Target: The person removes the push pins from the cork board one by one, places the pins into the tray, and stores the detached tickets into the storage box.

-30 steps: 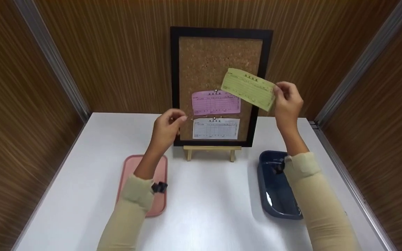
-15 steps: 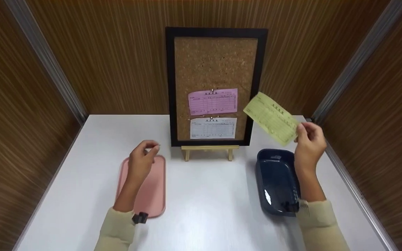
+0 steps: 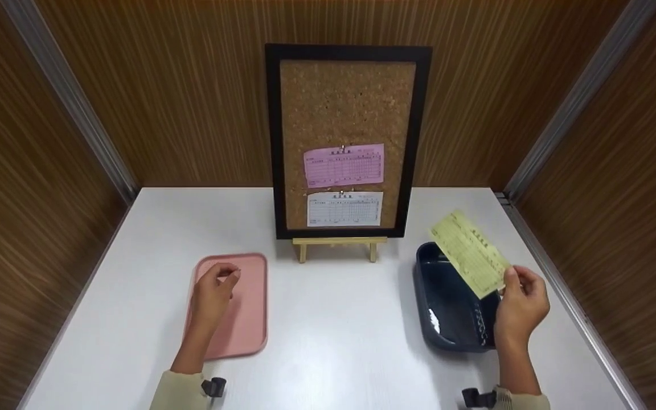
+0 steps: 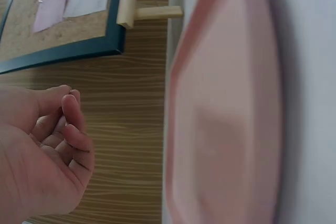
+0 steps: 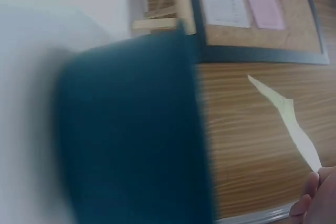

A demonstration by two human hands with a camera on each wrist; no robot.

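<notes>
We pinch the yellow slip by its lower corner in our right hand, its long axis slanting up-left above the dark blue tray, while our left hand hovers curled over the pink tray, apparently holding nothing.

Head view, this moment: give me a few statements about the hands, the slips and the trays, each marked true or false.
1. The right hand pinches the yellow slip above the dark blue tray. True.
2. The yellow slip is pinned to the cork board. False: it is off the board, held in the air at one end.
3. The pink slip and the white slip both hang on the cork board, pink above white. True.
4. The left hand hovers over the dark blue tray. False: it is over the pink tray, fingertips drawn together.
5. The cork board lies flat on the table. False: it stands upright on a small wooden easel.
</notes>
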